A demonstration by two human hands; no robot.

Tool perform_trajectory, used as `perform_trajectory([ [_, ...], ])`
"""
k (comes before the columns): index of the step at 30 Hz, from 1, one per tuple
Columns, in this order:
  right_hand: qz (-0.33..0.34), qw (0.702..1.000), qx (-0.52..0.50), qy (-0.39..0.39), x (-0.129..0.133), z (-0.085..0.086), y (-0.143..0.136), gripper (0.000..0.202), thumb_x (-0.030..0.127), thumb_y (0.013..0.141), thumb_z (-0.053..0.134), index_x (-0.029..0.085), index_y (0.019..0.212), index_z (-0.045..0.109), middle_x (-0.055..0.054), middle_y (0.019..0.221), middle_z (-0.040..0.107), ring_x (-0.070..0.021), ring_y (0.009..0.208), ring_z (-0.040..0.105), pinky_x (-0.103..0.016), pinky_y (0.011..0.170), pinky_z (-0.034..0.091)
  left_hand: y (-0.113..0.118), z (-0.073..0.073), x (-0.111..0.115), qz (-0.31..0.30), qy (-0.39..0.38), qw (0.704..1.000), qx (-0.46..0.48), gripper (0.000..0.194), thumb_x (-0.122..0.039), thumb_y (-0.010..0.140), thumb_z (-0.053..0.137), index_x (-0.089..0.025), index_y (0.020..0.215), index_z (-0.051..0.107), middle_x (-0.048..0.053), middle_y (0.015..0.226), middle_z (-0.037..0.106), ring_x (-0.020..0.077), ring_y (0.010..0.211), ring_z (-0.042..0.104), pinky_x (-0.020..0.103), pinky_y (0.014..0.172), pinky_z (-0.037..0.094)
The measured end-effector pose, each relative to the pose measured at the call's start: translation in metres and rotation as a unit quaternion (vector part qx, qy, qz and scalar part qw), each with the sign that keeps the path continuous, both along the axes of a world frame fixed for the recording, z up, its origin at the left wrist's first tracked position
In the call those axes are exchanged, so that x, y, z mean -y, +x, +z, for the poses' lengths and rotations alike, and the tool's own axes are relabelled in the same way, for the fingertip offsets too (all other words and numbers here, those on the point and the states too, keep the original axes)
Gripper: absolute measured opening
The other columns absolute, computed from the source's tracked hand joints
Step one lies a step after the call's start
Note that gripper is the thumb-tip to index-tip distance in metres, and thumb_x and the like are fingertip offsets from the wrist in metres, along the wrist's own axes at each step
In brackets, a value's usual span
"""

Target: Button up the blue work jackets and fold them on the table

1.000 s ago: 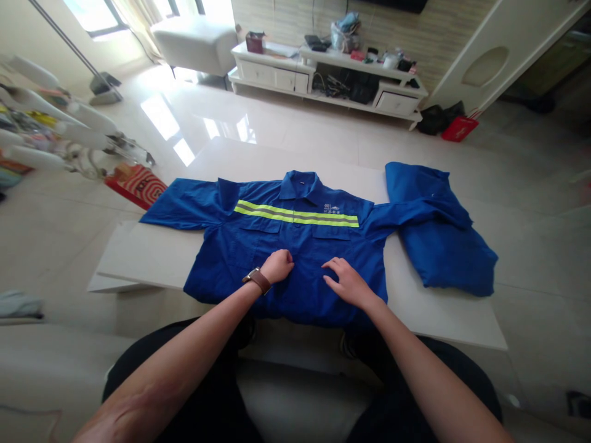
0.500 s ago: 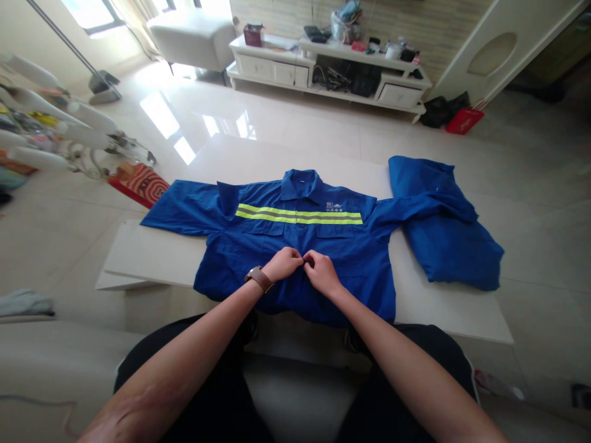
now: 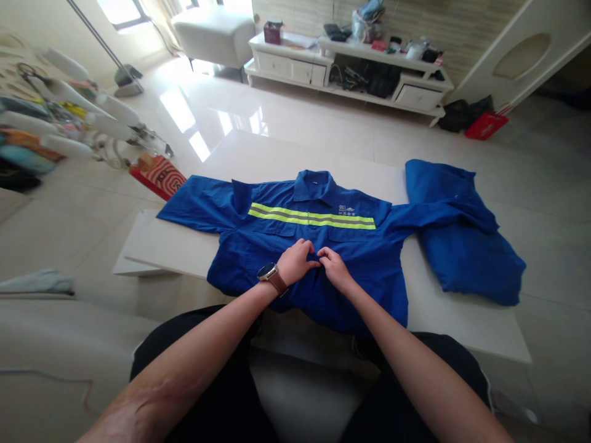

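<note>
A blue work jacket (image 3: 272, 252) lies front up, its collar away from me and a yellow-and-grey reflective band (image 3: 277, 213) across the chest. Its left-side sleeve stretches out, while the other sleeve reaches over a folded blue garment (image 3: 471, 258). At the front placket below the band, my left hand (image 3: 298, 261), with a watch (image 3: 272, 275) on its wrist, pinches the jacket's cloth. Just to its right my right hand (image 3: 335, 267) has its fingertips closed on the placket too. Whether a button sits between the fingers is too small to see.
Under the garments is a white table (image 3: 161, 246). A red paper bag (image 3: 159, 175) stands beyond its left edge, near a white rack (image 3: 111, 117). Across the tiled floor are a white TV cabinet (image 3: 286, 66), a grey padded seat (image 3: 215, 34) and a red bag (image 3: 486, 125).
The whole view has shifted, so the scene sits further right. My left hand has turned, its thumb now extended toward the right hand, and the fingertips are slightly further apart. The jacket stays in place.
</note>
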State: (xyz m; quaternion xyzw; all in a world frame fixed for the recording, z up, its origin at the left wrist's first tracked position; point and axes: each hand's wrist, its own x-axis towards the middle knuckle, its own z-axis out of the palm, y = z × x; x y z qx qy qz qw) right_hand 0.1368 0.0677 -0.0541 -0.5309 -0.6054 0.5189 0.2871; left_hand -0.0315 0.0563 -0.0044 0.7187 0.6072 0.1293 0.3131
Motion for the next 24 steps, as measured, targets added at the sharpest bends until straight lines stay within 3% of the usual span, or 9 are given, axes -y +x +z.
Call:
perform_trajectory([
  [4,0.012,1.000,-0.026,-0.002,-0.001,0.004,0.000,0.011,0.034,0.080,0.048,0.023,0.082,0.052,0.001,0.077,0.055,-0.0180,0.076,0.052,-0.028,0.072,0.044,0.000,0.003,0.000,-0.034,0.006,0.999,-0.041,0.021,-0.030,0.088,0.071,-0.021,0.107,0.064,0.007,0.113,0.063,0.0226,0.097,0.065,0.032,0.084,0.050],
  [8,0.035,0.999,-0.005,0.016,0.001,0.013,0.003,0.027,0.046,0.079,0.064,0.021,0.089,0.059,0.001,0.078,0.060,-0.0171,0.073,0.053,-0.028,0.069,0.044,-0.002,0.003,-0.001,-0.039,0.002,0.998,-0.054,0.014,-0.023,0.090,0.063,-0.022,0.104,0.067,0.007,0.111,0.065,0.0223,0.097,0.065,0.032,0.084,0.050],
  [13,0.042,0.993,0.080,0.082,0.002,0.025,0.005,0.015,0.033,0.082,0.062,0.020,0.085,0.068,-0.001,0.078,0.067,-0.0179,0.074,0.058,-0.031,0.074,0.045,-0.004,0.003,-0.004,-0.027,0.003,0.998,-0.053,0.018,-0.018,0.088,0.060,-0.022,0.101,0.071,0.006,0.109,0.069,0.0232,0.102,0.065,0.032,0.089,0.050],
  [24,0.038,0.986,0.089,0.137,0.000,0.024,0.006,0.009,0.018,0.082,0.064,0.020,0.083,0.072,-0.003,0.084,0.071,-0.0184,0.080,0.064,-0.031,0.078,0.048,-0.003,0.005,-0.004,-0.035,0.026,0.996,-0.072,0.020,-0.013,0.085,0.056,-0.021,0.094,0.072,0.006,0.104,0.070,0.0213,0.097,0.065,0.031,0.083,0.050],
])
